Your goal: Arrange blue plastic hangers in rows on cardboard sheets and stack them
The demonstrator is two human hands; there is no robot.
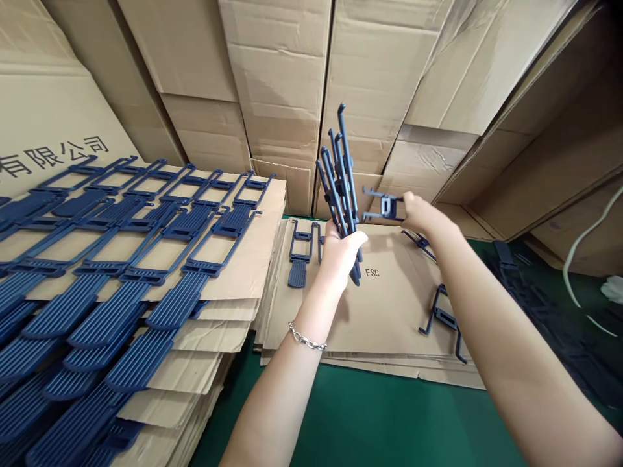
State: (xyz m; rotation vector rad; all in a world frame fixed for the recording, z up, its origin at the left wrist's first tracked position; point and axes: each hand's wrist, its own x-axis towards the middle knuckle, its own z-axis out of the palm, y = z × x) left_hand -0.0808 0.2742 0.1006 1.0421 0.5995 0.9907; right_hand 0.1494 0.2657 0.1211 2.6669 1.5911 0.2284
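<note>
My left hand [343, 250] is closed around a bundle of several dark blue plastic frames [341, 175], held upright above a cardboard sheet [384, 305]. Each frame has thin side arms with small hooked ends. To the right, my right hand [423, 214] grips one more blue plastic frame [386, 206] by its near end, its two prongs pointing left. Beneath that hand another frame [422, 245] lies partly hidden on the cardboard. A further frame [444, 316] rests at the sheet's right edge, beside my right forearm. Left of the bundle, a frame with a ribbed paddle [298, 266] lies flat.
At left, a tall stack of cardboard sheets [238, 285] carries rows of blue frames [209, 253]. Cardboard boxes [277, 78] wall off the back. More dark parts [530, 298] and a white cable [579, 259] lie at right on the green table [365, 421].
</note>
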